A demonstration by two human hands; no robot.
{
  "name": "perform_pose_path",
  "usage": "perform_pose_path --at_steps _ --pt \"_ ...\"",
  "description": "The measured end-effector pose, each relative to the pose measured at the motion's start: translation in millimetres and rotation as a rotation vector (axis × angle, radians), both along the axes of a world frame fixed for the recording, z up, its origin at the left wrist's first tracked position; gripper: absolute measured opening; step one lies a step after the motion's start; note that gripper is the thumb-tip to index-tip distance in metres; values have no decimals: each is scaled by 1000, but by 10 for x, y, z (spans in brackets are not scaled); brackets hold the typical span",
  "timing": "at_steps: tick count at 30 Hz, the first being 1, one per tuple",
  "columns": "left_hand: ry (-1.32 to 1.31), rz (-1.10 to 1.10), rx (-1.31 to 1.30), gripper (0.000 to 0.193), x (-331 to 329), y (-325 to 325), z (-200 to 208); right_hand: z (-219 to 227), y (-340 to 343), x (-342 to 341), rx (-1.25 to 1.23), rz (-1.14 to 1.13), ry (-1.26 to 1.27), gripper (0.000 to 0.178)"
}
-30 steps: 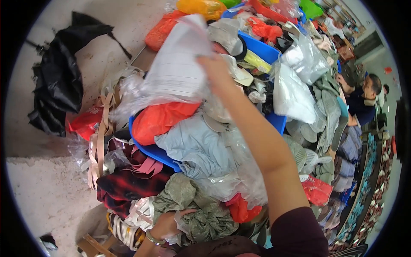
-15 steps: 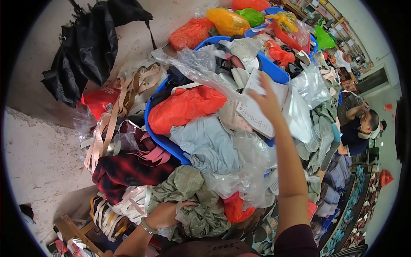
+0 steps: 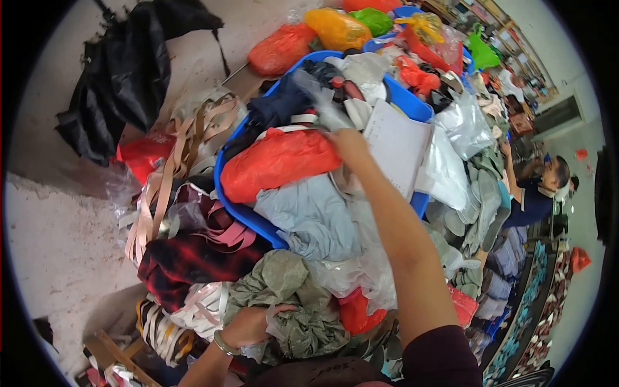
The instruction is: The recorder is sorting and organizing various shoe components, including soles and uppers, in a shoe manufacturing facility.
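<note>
My left hand (image 3: 250, 326), with a metal bangle at the wrist, is closed on a crumpled grey-green bag (image 3: 306, 329) at the bottom centre. Over the blue basket (image 3: 422, 113), my right hand (image 3: 350, 147) grips a clear plastic bag (image 3: 319, 97), which trails up from it, blurred by motion. Its fingertips are partly hidden. Just left of this hand lies a red plastic bag (image 3: 277, 161). A white card (image 3: 396, 145) leans in the basket to its right. Light grey-blue cloth (image 3: 309, 216) spills over the basket's near side.
A black umbrella (image 3: 122, 84) hangs at the upper left. Beige straps (image 3: 184, 161) and red-black plaid cloth (image 3: 187, 267) are heaped left of the basket. Grey shoe soles (image 3: 477, 206) pile up to the right. Another person (image 3: 535, 193) is farther right, beside racks.
My right hand has moved left and down from the card and now grips the clear plastic bag, lifting it off dark cloth. The printed piece over the card is gone from view. My left hand stays.
</note>
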State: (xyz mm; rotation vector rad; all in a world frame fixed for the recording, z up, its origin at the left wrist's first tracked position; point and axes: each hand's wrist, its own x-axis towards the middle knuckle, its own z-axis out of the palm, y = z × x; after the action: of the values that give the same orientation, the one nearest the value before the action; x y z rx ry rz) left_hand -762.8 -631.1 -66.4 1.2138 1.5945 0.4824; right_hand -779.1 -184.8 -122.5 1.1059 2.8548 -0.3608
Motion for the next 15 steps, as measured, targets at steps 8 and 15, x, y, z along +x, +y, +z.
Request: perform_pose_path --at_steps 8,15 --pt "-73 -33 18 77 -52 60 -34 82 537 535 96 -267 -148 57" --pt "-13 -89 -5 80 -49 46 -51 772 -187 -100 34 474 242 70"
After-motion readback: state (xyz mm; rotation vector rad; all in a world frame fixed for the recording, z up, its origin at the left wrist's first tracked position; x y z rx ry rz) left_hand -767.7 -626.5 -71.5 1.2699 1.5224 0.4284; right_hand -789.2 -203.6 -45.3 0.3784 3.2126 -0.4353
